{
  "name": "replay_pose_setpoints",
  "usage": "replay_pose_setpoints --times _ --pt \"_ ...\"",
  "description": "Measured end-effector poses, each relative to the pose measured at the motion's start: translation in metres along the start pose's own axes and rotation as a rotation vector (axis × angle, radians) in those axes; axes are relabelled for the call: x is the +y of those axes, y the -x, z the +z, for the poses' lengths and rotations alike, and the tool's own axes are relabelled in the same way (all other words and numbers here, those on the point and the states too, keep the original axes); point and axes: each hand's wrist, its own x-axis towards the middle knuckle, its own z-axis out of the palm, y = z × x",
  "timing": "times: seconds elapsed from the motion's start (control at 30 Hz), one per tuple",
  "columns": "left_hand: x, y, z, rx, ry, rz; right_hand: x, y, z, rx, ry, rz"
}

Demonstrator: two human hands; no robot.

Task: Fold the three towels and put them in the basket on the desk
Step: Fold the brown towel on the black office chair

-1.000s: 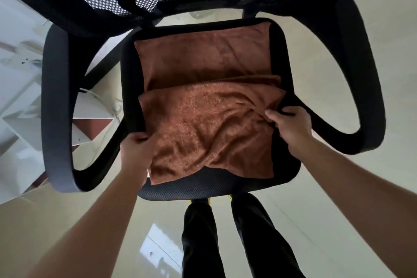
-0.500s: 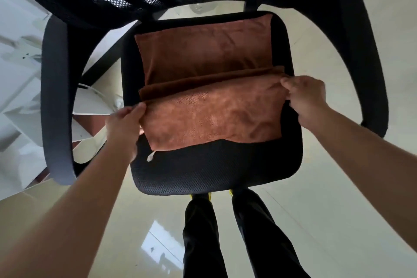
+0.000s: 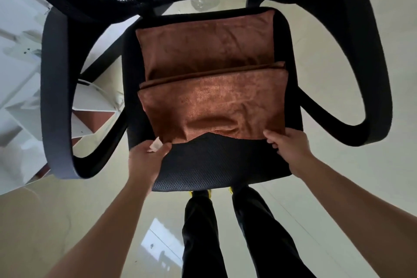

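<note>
Head view looks down on the chair seat (image 3: 216, 165), where the brown towel (image 3: 209, 108) lies folded. Left hand (image 3: 147, 156) pinches its near-left corner — the white tag shows there — and right hand (image 3: 286, 144) pinches the near-right corner. Bare seat mesh stays free toward the front edge.

Both bare forearms reach forward and slightly inward, well apart. The left hand (image 3: 146, 156) pinches cloth between thumb and fingers (a white tag shows at its fingertips); the right hand (image 3: 287, 145) curls its fingers over the opposite near corner, knuckles up
</note>
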Motion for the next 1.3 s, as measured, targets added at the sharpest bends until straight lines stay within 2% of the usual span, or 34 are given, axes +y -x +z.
replay_pose_setpoints --times 0.13,0.23,0.3,0.43,0.57,0.73,0.93,1.1,1.3 --pt "0.019 0.002 -0.01 0.026 0.486 -0.107 -0.02 0.003 -0.015 0.031 -0.26 0.046" --pt "0.031 -0.001 -0.015 -0.08 0.748 -0.143 -0.035 0.006 -0.02 0.003 -0.296 0.045" --pt "0.032 0.005 -0.015 -0.108 0.839 -0.198 -0.041 0.013 -0.024 -0.02 -0.274 0.026" --pt "0.017 0.032 -0.012 -0.008 0.863 -0.334 -0.029 0.034 -0.038 -0.036 -0.175 0.01" --pt "-0.02 0.067 -0.015 0.008 0.747 -0.417 0.012 0.058 -0.053 -0.015 -0.053 0.041" --pt "-0.084 0.102 -0.017 -0.124 0.6 -0.413 0.077 0.094 -0.055 0.023 -0.04 0.027" --pt "-0.156 0.155 -0.034 -0.209 0.62 -0.369 0.158 0.151 -0.049 0.097 -0.054 -0.007" --pt "-0.207 0.201 -0.046 -0.171 0.526 -0.366 0.213 0.199 -0.051 0.122 -0.073 -0.01" --pt "-0.258 0.251 -0.05 -0.256 0.466 -0.419 0.272 0.244 -0.066 0.128 -0.078 0.015"
